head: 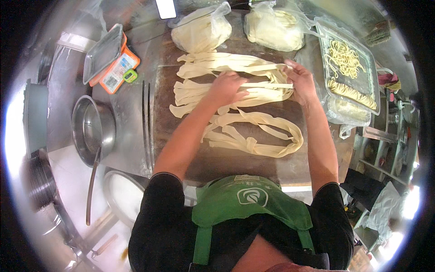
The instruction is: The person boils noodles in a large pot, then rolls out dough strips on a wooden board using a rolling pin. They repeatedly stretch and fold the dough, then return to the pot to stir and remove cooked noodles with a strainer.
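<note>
Long flat strips of pale dough (238, 61) lie in bundles across a brown wooden board (190, 156). My left hand (227, 86) is over the middle bundle, its thumb and fingers closed around a narrow dough strip (268, 86). That strip runs straight to my right hand (301, 83), which grips its end at the right side of the bundles. Part of the grip is hidden behind my fingers. Nearer to me, a separate looped bundle of dough strips (295, 136) rests on the board, with a knot-like fold at its lower side.
Two plastic bags of dough (200, 32) (275, 32) stand at the back. At right, a tray (372, 78) holds noodles (343, 59). At left are long dark sticks (146, 119), a steel basin (110, 125), an orange scale (131, 59) with a metal pan (102, 54), and a green timer (129, 75).
</note>
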Demonstrator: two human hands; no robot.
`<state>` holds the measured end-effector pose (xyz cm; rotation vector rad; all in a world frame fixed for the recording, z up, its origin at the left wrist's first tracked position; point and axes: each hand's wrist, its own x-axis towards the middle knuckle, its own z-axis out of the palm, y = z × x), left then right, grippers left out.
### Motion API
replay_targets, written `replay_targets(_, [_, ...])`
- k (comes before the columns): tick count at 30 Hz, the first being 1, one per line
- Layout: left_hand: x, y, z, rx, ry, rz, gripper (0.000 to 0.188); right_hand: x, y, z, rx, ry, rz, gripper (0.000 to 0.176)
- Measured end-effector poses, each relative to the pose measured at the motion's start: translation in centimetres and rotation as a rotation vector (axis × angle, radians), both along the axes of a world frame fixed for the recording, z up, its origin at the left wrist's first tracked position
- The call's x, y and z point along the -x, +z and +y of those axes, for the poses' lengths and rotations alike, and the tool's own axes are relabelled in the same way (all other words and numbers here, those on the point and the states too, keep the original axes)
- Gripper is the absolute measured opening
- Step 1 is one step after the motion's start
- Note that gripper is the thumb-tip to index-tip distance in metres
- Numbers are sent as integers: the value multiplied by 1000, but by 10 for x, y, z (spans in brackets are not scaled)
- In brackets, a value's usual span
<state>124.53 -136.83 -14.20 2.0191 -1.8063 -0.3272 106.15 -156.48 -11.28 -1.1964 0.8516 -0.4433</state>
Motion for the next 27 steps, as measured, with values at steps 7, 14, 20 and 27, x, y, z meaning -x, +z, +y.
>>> replay_targets(7, [-28, -7, 58, -176, 372, -224, 34, 9, -67, -18, 850, 62, 528, 29])
replay_targets(14, [-26, -3, 100, -121, 663, -325, 26, 15, -76, 5, 1094, 49, 599, 22])
replay_targets(20, [-25, -5, 108, -107, 342, -453, 21, 3, -44, 55, 1583, 475, 522, 27])
replay_targets(27, [-23, -7, 129, -181, 507, -298, 32, 10, -25, 101, 1525, 637, 709, 28])
